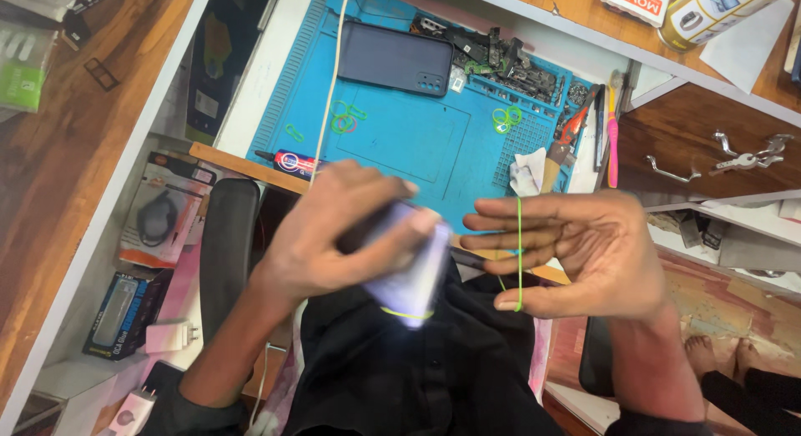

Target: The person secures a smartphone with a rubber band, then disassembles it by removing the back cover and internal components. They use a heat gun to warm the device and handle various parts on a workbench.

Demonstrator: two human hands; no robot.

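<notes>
The phone (409, 265) sits in the left hand (334, 236), blurred by motion, over the person's lap and just below the near edge of the blue mat (400, 144). The left hand's fingers wrap over its top and its thumb presses along one side, so the hand is clamped on it; gripped that way, the lower end stays free, and a green rubber band (406, 313) already crosses that end. A second green rubber band (518, 252) loops over the fingers of the right hand (584, 252), which is spread flat with fingers apart, closing on nothing; the spread keeps the loop stretched wide. This hand is just right of the phone, not touching it.

On the blue mat, above the hands, a dark phone (394, 59) lies face down near the far edge, with small parts (492, 56) to its right and loose green bands (344, 119) in the middle. A white cable (332, 77) runs across the mat's left part, and a tube (288, 162) lies at its near left corner.
</notes>
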